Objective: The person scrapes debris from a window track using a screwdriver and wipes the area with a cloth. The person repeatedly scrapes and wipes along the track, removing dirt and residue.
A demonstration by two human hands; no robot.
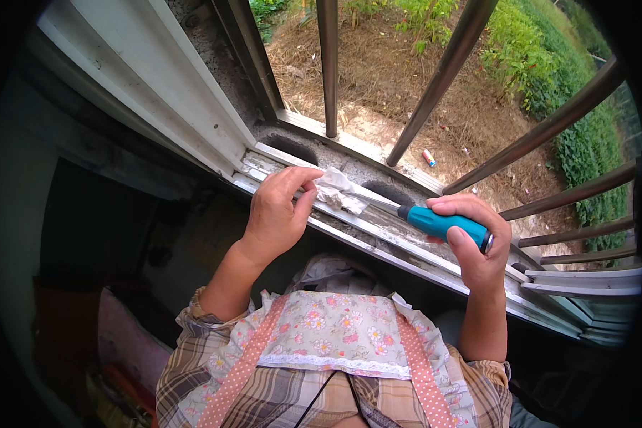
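Note:
My right hand grips the teal handle of a screwdriver. Its thin metal shaft points left along the white sliding-window track, and the tip reaches a crumpled white tissue lying in the channel. At the tissue's left end is my left hand, its index fingertip touching the upper edge and its thumb bent below. Whether these fingers pinch the tissue is hard to see. Dirt darkens the grooves of the track.
Metal bars stand just beyond the track, with a concrete ledge between. A white window frame rises at left, and another sash is at right. Outside lie dry ground and a small red-and-blue cylinder.

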